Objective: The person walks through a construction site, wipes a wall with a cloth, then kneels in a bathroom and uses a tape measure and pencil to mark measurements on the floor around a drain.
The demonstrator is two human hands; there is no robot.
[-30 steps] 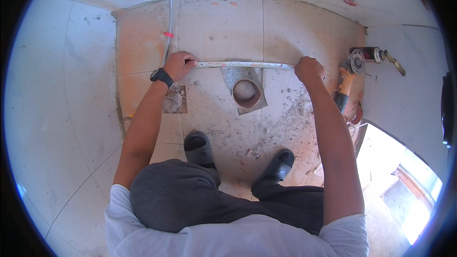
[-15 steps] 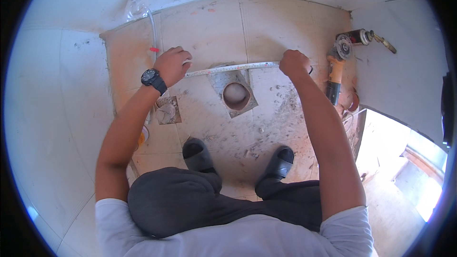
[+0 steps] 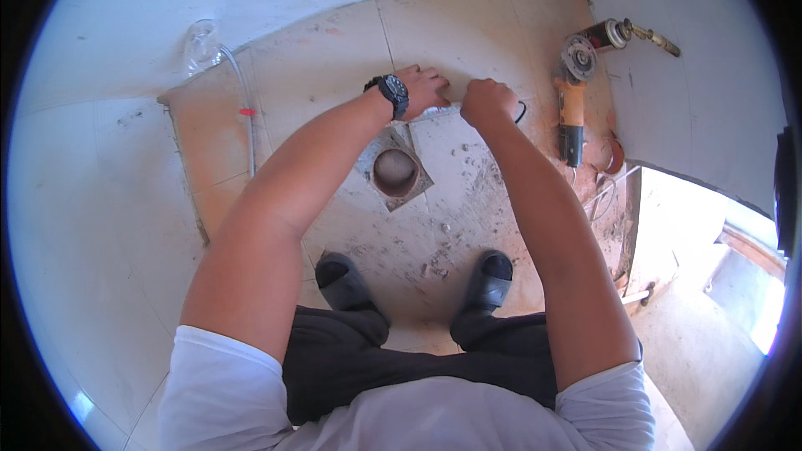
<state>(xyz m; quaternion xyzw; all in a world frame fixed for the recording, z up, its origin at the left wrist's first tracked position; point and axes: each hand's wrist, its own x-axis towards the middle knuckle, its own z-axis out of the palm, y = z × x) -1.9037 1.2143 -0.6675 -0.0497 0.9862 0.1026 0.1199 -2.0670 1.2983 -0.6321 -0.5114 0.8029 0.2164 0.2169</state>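
Note:
My right hand (image 3: pixel 489 103) is closed around a tape measure, its case hidden by my fingers; a black strap loop (image 3: pixel 521 111) pokes out beside it. A short white piece of the tape measure's blade (image 3: pixel 443 108) spans the small gap between my hands. My left hand (image 3: pixel 420 90), with a black watch (image 3: pixel 393 93) on the wrist, has its fingers curled over the blade's other end. Both hands are low over the dusty tiled floor, beyond a round pipe opening (image 3: pixel 396 174) set in a square cut-out.
On the right lies an orange angle grinder (image 3: pixel 572 104), with a gas canister torch (image 3: pixel 614 33) beyond it. A clear hose (image 3: pixel 250 129) with a red band runs down at the left from clear plastic (image 3: pixel 202 46). Rubble (image 3: pixel 434 263) is scattered before my sandals (image 3: pixel 344 284).
My left hand has moved right, close to my right hand, and the exposed blade between them is much shorter. My right hand has shifted slightly left in the picture, still closed.

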